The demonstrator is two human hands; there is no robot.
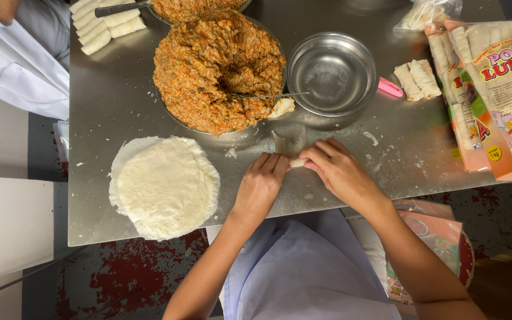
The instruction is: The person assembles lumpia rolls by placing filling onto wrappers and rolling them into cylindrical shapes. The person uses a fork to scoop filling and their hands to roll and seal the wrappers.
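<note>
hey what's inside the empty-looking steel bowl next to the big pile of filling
The steel bowl shows only its bare shiny bottom. A thin utensil handle rests on its left rim, running from the orange filling mound; the utensil's end is buried in the filling, so its type cannot be told.

Steel worktable [114, 89], brushed grey, faint overhead glare on its surface; dark floor [125, 284] beneath with worn red patches; white block-like surface [7, 219] at left edge; bright, even indoor lighting
</note>
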